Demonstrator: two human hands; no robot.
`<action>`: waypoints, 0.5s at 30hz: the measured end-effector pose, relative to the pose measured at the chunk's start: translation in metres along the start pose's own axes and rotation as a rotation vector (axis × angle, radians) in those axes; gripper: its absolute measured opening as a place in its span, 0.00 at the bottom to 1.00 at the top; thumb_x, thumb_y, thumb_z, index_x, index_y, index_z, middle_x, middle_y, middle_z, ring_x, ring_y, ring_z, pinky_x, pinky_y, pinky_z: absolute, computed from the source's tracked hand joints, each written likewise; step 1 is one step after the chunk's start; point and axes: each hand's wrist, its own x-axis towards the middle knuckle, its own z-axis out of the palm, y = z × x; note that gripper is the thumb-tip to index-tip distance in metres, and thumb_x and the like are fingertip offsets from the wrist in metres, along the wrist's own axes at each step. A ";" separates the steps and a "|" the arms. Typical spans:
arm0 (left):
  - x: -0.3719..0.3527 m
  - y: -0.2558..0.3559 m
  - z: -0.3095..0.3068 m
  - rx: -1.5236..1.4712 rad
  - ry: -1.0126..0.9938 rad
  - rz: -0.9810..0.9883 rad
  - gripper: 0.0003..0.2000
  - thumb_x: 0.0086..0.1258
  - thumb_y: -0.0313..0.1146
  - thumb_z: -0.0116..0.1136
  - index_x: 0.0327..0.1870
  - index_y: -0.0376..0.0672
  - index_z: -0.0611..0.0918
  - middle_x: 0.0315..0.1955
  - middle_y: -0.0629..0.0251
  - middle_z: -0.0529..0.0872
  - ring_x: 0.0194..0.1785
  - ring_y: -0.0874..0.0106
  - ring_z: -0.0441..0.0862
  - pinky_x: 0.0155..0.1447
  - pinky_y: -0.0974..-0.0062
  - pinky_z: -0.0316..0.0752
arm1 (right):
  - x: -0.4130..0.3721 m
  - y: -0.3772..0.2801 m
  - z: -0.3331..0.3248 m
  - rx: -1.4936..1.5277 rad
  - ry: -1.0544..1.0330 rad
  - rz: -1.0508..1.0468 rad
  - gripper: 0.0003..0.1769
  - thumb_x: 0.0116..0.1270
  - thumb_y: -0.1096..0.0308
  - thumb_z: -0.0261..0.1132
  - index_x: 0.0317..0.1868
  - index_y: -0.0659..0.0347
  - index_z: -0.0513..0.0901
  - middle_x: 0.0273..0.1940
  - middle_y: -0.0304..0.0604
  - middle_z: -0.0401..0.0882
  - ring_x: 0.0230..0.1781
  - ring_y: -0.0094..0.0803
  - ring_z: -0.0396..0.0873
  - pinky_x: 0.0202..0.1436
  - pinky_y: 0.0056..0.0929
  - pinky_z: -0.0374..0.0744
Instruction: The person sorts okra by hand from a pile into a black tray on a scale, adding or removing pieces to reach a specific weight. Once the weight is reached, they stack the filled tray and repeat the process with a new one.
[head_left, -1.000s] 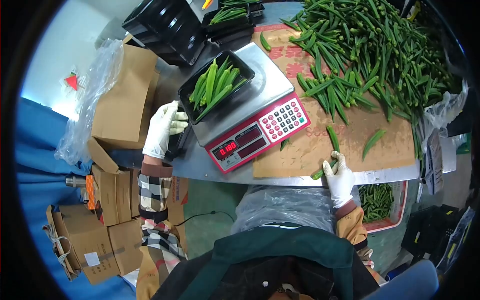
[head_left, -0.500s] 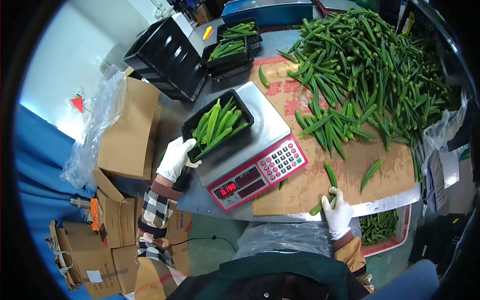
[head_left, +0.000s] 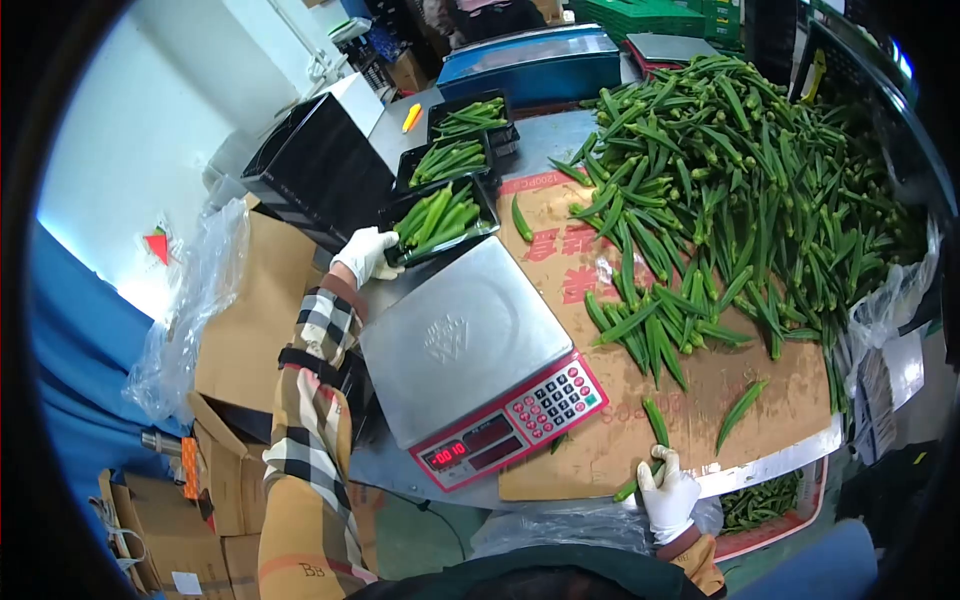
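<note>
My left hand (head_left: pixel 368 256), in a white glove, grips the near left edge of a black tray of okra (head_left: pixel 438 217), which is off the scale, behind its plate. The bare metal plate of the pink scale (head_left: pixel 468 340) shows, and its red display reads -0.010. At the cardboard's front edge, my right hand (head_left: pixel 668 492), also gloved, is closed round an okra pod (head_left: pixel 626 491). Another pod (head_left: pixel 655 422) lies just beyond those fingers, and one more (head_left: pixel 740 416) lies farther right on the cardboard sheet (head_left: pixel 600 440).
A large okra heap (head_left: pixel 740 180) covers the back right. Two filled trays (head_left: pixel 448 162) (head_left: pixel 470 118) stand behind the held one. A tall black crate stack (head_left: pixel 320 165) is at back left, with a yellow cutter (head_left: pixel 411 118) beyond. Open cartons (head_left: pixel 250 300) stand left; a red-rimmed crate (head_left: pixel 815 500) sits below right.
My left hand has moved the tray from the scale plate back beside the other trays. The display went from 0.190 to -0.010. My right hand stays around the pod; the view has shifted.
</note>
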 end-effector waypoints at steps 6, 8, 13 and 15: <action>0.039 -0.046 0.002 0.739 0.062 0.152 0.17 0.72 0.38 0.68 0.49 0.31 0.83 0.37 0.54 0.87 0.39 0.60 0.84 0.48 0.56 0.82 | 0.001 -0.001 -0.001 0.035 -0.019 0.028 0.18 0.62 0.61 0.77 0.51 0.53 0.85 0.17 0.38 0.77 0.17 0.38 0.80 0.24 0.37 0.76; 0.063 -0.078 -0.019 0.604 0.076 0.106 0.23 0.73 0.42 0.67 0.58 0.30 0.81 0.41 0.53 0.88 0.39 0.62 0.84 0.47 0.61 0.80 | 0.001 -0.002 -0.002 0.047 -0.017 0.027 0.17 0.63 0.63 0.77 0.50 0.53 0.85 0.17 0.38 0.76 0.16 0.38 0.79 0.23 0.37 0.75; -0.040 -0.058 -0.028 0.530 0.311 0.366 0.33 0.72 0.47 0.67 0.71 0.34 0.75 0.64 0.43 0.83 0.68 0.57 0.80 0.72 0.65 0.73 | 0.001 -0.004 -0.002 0.054 -0.001 0.017 0.16 0.64 0.63 0.77 0.50 0.53 0.84 0.17 0.38 0.76 0.17 0.38 0.79 0.24 0.37 0.76; -0.083 -0.072 -0.033 0.513 0.344 0.503 0.28 0.74 0.45 0.66 0.69 0.35 0.78 0.64 0.46 0.83 0.66 0.56 0.81 0.71 0.63 0.74 | 0.001 -0.006 -0.001 0.045 0.013 -0.002 0.16 0.65 0.63 0.76 0.51 0.54 0.83 0.16 0.38 0.75 0.17 0.38 0.79 0.24 0.37 0.76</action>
